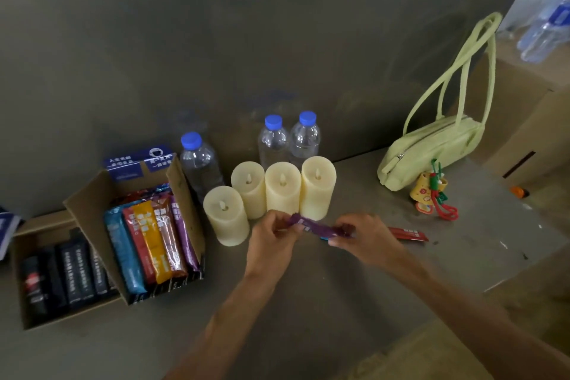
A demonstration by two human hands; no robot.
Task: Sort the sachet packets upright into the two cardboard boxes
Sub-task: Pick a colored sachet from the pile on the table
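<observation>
A purple sachet (317, 228) is held level just above the table, in front of the candles. My left hand (273, 237) pinches its left end and my right hand (367, 239) pinches its right end. A sliver of a blue sachet (324, 238) shows under the purple one. A red sachet (408, 234) lies flat on the table just right of my right hand. The nearer cardboard box (92, 194) holds several coloured sachets standing on edge. The far-left cardboard box (18, 290) holds several black sachets.
Several cream flameless candles (282, 187) stand right behind my hands, with three blue-capped water bottles (273, 140) behind them. A pale green handbag (431, 145) with a charm (431, 194) leans at the back right. A larger cardboard box (530, 133) sits beyond it.
</observation>
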